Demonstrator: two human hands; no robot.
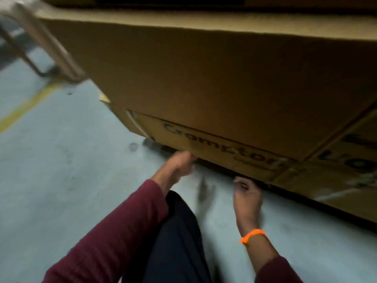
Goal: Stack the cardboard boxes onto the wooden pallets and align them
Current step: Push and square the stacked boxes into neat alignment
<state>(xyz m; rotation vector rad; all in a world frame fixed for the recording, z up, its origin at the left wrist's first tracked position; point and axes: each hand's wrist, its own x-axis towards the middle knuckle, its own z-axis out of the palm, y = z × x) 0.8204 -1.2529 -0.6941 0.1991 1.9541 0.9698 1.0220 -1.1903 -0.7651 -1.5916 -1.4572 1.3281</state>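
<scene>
Head view: "Crompton" on cardboard box (221, 149)

- One wide-angle camera sits on the person's head and faces forward and steeply down.
- It is very near the stacked cardboard boxes (204, 78), whose brown face fills the frame from 10 o'clock round to 4 o'clock.
- The view is tilted, so the boxes' bottom edge slants from mid-frame down toward 4 o'clock.
- The floor (61, 160) fills 6 to 9 o'clock, with a yellow line (26, 107) at 9 o'clock.
- The left hand (179, 164) lies just below centre and the right hand (246, 195) toward 5 o'clock.
- The whole picture is blurred.
</scene>
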